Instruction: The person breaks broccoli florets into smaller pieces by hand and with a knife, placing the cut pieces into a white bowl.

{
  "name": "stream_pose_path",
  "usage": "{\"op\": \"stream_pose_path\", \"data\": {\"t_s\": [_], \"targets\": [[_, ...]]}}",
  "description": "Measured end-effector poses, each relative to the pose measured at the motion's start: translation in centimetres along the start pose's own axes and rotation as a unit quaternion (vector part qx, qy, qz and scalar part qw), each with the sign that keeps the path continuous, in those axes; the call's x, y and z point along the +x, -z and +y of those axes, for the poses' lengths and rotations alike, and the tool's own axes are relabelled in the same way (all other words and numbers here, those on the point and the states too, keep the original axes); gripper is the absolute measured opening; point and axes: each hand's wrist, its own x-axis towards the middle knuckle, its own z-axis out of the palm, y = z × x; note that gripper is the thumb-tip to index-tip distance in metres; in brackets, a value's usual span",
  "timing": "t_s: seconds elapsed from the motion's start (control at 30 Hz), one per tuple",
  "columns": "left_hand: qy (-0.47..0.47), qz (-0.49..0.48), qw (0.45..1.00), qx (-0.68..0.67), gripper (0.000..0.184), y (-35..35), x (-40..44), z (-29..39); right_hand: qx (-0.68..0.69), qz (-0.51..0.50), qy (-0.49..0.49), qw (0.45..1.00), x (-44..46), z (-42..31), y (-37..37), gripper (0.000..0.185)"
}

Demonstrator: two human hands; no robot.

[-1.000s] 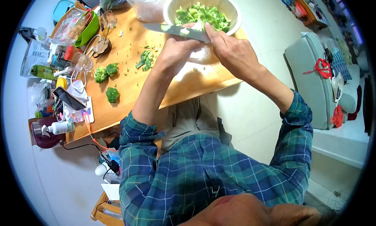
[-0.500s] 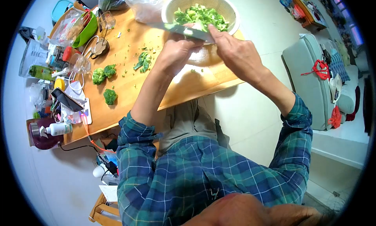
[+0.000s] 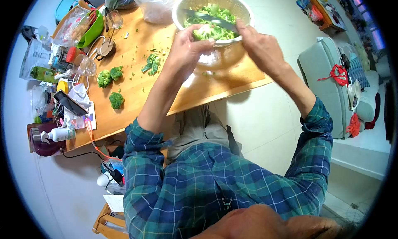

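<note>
My left hand [image 3: 185, 49] grips a broccoli floret [image 3: 206, 33] at the near rim of a white colander [image 3: 179, 12], its pale cut side showing. In my right hand [image 3: 262, 47] is a knife, held by its handle. The knife's blade [image 3: 216, 20] lies level above the floret and points left across the colander. Chopped broccoli [image 3: 227, 14] fills the bottom of the colander. Farther left on the wooden table [image 3: 137, 96] rest a pair of broccoli florets [image 3: 108, 76] and a single floret [image 3: 116, 100]. Leafy broccoli trimmings [image 3: 153, 64] lie nearer my left forearm.
A clear plastic bag [image 3: 154, 7] touches the colander's left side. Toward the left edge stand a green bowl [image 3: 92, 31], a glass [image 3: 85, 67], a phone [image 3: 70, 104] and a white pump bottle [image 3: 61, 134]. Small green scraps dot the tabletop. A pale sofa [image 3: 323, 85] is off to the right.
The knife has risen away from my left hand over the colander. My left hand has turned, bringing the floret's cut side into view. My right hand has shifted slightly right.
</note>
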Motion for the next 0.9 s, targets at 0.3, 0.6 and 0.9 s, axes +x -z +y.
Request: {"op": "stream_pose_path", "data": {"t_s": [0.3, 0.6, 0.9], "targets": [[-0.01, -0.004, 0.999, 0.044, 0.044, 0.9, 0.4, -0.5, 0.398, 0.031, -0.065, 0.915, -0.6, -0.5, 0.1, 0.033], [-0.112, 0.025, 0.992, 0.051, 0.049, 2.9, -1.9, 0.4, 0.751, 0.0, -0.084, 0.655, 1.8, -7.1, 1.6, 0.035], [-0.183, 0.12, 0.969, 0.117, 0.04, 8.4, -3.4, 0.0, 0.644, 0.049, -0.068, 0.761, 6.7, -13.4, -1.7, 0.032]]}}
